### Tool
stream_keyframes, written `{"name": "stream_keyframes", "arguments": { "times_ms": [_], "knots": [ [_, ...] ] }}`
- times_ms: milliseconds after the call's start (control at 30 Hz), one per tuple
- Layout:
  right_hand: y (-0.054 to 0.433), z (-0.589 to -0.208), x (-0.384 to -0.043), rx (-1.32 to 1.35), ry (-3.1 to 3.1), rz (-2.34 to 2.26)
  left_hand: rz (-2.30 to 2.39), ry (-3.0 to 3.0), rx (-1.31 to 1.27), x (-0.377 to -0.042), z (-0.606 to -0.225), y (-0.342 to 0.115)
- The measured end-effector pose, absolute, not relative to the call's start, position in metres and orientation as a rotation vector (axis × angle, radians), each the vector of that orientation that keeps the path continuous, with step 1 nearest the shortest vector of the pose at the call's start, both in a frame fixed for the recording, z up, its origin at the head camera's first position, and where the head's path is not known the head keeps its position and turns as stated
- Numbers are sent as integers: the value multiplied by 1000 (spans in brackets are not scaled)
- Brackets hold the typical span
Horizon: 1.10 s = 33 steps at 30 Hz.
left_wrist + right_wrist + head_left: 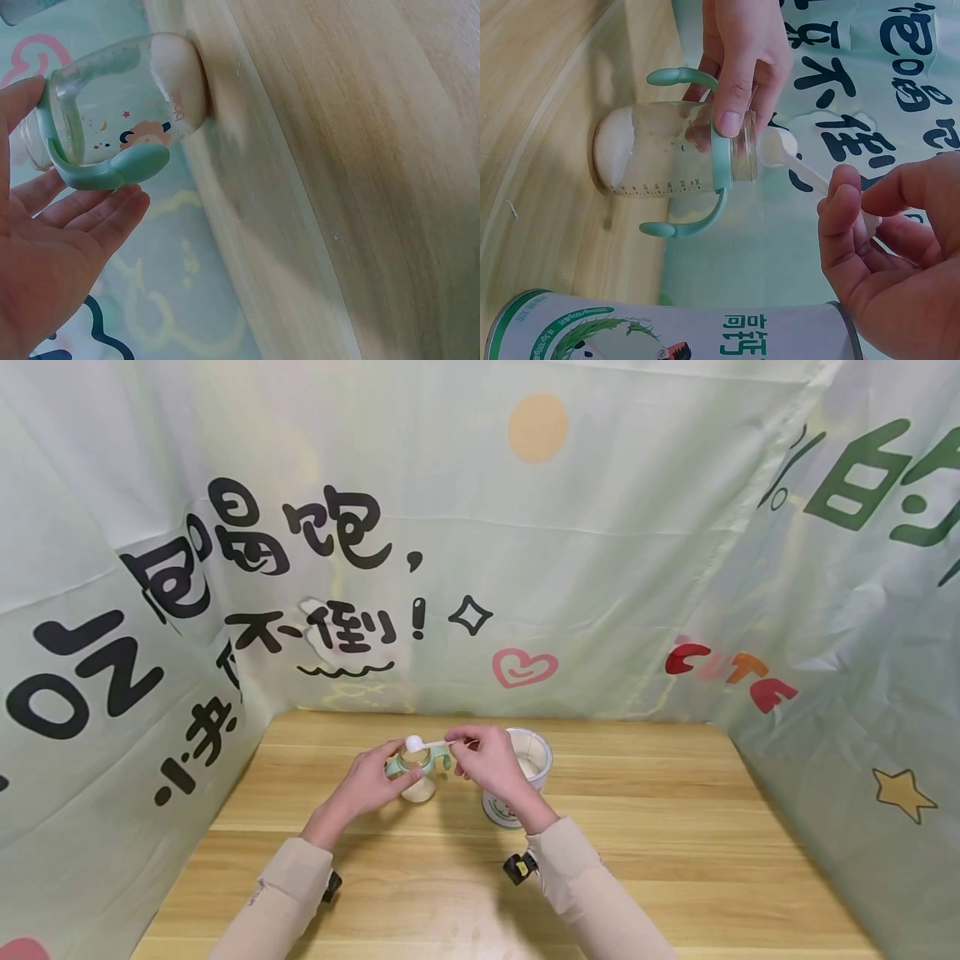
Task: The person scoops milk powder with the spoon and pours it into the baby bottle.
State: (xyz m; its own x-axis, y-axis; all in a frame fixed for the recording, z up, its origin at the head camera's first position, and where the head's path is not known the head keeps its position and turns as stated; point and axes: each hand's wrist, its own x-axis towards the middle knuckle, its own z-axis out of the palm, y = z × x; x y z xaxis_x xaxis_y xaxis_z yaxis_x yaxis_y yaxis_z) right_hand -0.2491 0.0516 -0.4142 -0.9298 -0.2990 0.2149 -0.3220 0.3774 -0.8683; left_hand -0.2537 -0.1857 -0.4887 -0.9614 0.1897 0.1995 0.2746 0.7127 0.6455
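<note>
A clear baby bottle [667, 146] with a pale green two-handled ring stands upright on the table, white powder [178, 79] at its bottom. Around the ring near its neck, my left hand [371, 783] grips it with thumb and fingers. My right hand [491, 760] pinches the thin handle of a white scoop [778, 146]. In the right wrist view the scoop's bowl is right at the bottle's open mouth; what the bowl holds is hidden there. Below my right hand stands an open milk powder can [501, 808], its pale inside partly visible.
The wooden table [660, 827] runs to printed fabric walls [600, 568] at the back and both sides. The can [682, 330] is just right of the bottle. A few white specks lie on the wood near the bottle. Black wrist cameras [519, 867] sit on the sleeves.
</note>
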Motion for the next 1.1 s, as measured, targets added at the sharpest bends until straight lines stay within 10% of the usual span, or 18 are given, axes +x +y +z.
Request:
{"name": "stream_keyframes", "arguments": {
  "times_ms": [1100],
  "knots": [
    [53,-412,-249,519,-2562,1704,-1089,-2805,-364,-252,-488,-184]
  ]
}}
